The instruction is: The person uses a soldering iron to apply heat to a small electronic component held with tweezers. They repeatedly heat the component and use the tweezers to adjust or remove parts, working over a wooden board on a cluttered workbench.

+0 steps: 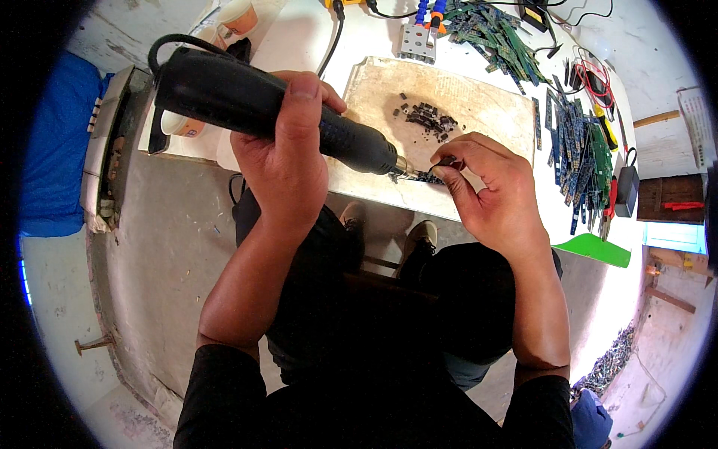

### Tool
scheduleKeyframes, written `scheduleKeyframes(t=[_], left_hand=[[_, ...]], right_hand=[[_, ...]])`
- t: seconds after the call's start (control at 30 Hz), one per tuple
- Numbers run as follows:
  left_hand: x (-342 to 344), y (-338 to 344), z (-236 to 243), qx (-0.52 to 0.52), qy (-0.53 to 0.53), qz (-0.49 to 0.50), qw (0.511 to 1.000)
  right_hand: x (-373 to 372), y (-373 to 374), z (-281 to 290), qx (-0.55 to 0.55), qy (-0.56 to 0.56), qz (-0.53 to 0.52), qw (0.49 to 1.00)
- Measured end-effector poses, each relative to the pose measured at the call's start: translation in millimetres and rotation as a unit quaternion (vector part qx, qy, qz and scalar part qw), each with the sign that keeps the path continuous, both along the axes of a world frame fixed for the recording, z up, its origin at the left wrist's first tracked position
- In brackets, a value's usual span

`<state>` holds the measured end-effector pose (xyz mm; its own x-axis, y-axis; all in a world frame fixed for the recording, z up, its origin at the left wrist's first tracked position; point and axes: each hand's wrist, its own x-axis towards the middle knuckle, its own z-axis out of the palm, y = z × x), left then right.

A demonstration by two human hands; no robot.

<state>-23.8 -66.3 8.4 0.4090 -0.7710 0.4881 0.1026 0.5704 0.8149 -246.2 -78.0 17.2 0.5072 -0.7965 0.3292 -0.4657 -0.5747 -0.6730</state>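
Note:
My left hand (pixel 288 161) is wrapped round the black body of a hot air gun (pixel 217 86). The gun's metal nozzle (pixel 405 166) points right, at the near edge of a scorched beige work board (pixel 374 86). Close to the nozzle, my right hand (pixel 497 183) pinches a small dark tool (pixel 446 161) between thumb and fingers; its kind is not clear. A dark strip (pixel 428 178), perhaps a circuit board, lies under the nozzle, partly hidden by the right hand. Beyond it on the work board is a loose heap of small black chips (pixel 430 117).
Circuit board strips are heaped at the table's right (pixel 580 150) and far side (pixel 497 37). A metal block (pixel 417 43) stands at the back. Paper cups (pixel 238 16) sit at the left. Red-handled pliers (pixel 611 202) and a green sheet (pixel 594 249) lie at the right edge.

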Motion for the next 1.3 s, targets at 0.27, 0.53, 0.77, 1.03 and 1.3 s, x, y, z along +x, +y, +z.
scheduleKeyframes(t=[0.27,0.53,0.77,1.03,1.3], left_hand=[[1.5,-0.3,-2.2,-0.001,-0.008,-0.003,1.000],[1.2,-0.2,-2.3,0.004,0.007,-0.005,1.000],[1.9,0.2,-3.1,0.006,0.002,-0.007,1.000],[0.3,-0.9,-1.6,0.002,0.000,-0.004,1.000],[0.7,-0.2,-2.5,0.007,-0.002,-0.009,1.000]], right_hand=[[0.1,-0.1,1.5,-0.013,0.018,-0.003,1.000],[1.2,1.2,-0.2,-0.018,0.013,-0.010,1.000],[-0.3,0.0,0.0,-0.009,0.010,-0.004,1.000],[-0.2,-0.3,-2.0,-0.012,0.002,-0.005,1.000],[-0.7,-0.6,-1.3,-0.014,0.007,-0.006,1.000]])
